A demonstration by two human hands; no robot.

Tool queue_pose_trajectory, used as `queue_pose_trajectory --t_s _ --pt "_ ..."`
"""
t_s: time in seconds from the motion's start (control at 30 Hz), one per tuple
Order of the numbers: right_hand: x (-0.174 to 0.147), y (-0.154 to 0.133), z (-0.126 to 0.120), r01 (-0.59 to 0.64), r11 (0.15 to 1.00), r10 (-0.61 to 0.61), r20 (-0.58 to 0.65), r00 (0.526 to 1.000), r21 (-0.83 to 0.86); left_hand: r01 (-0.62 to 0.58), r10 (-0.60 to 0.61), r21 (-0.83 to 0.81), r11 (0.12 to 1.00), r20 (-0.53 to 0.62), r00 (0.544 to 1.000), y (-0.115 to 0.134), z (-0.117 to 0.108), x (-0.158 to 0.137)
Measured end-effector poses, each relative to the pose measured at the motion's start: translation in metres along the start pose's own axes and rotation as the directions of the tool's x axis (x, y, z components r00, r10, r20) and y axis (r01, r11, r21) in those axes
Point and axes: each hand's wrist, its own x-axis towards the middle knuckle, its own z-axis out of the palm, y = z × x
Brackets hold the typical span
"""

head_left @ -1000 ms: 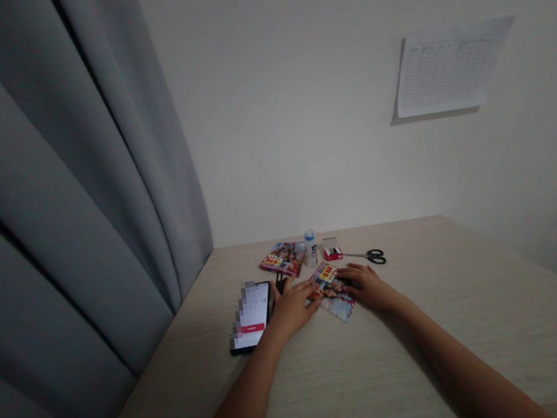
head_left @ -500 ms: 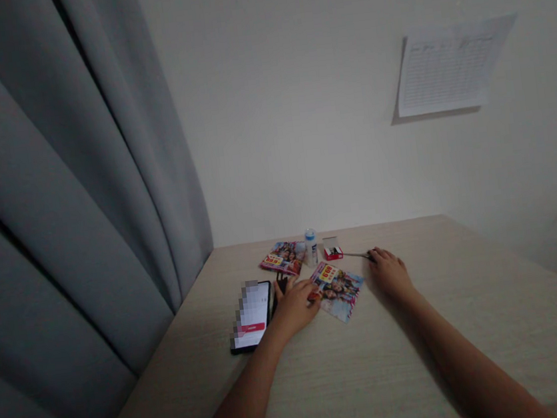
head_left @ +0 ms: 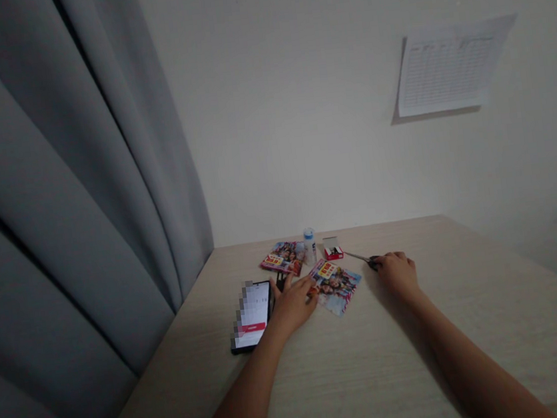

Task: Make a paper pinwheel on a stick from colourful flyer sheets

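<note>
My left hand (head_left: pixel 294 306) lies on the table with its fingers apart, the fingertips on the left edge of a colourful printed leaflet (head_left: pixel 338 288). To the right of that leaflet, my right hand (head_left: pixel 399 272) is closed round the dark handles of a pair of scissors (head_left: pixel 360 256). Their thin blades point left, towards a small red-and-white open box (head_left: pixel 334 252). Just beyond my left thumb is a dark pronged item (head_left: pixel 280 280), partly hidden and too small to name. A smartphone (head_left: pixel 254 316) with a lit screen lies left of my left hand.
Behind the hands are a second leaflet (head_left: pixel 284 256) and a small upright white bottle with a blue cap (head_left: pixel 310 247). A grey curtain (head_left: pixel 120 187) hangs along the table's left side. A printed sheet (head_left: pixel 448 69) is on the wall behind the wooden table (head_left: pixel 352 375).
My right hand has shifted slightly right, and the scissors now slant more, handles lower. The leaflet under my left fingertips and my left hand have slid a little to the left.
</note>
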Motion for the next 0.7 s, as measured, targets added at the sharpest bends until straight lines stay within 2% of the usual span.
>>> queue_pose_trajectory --t_s 0.37,0.57,0.7 --pt "-0.004 -0.002 -0.003 -0.023 0.999 0.024 0.048 0.999 -0.022 -0.002 0.003 0.036 0.999 -0.030 1.000 0.003 -0.003 0.005" --pt "-0.003 -0.005 -0.010 -0.004 1.000 0.004 0.147 0.989 -0.004 -0.001 0.007 0.057 0.998 -0.100 0.995 0.011 -0.002 0.003" --pt "-0.003 -0.011 -0.017 -0.002 1.000 0.003 0.201 0.980 -0.006 0.003 -0.002 0.013 1.000 -0.108 0.994 0.016 -0.001 0.000"
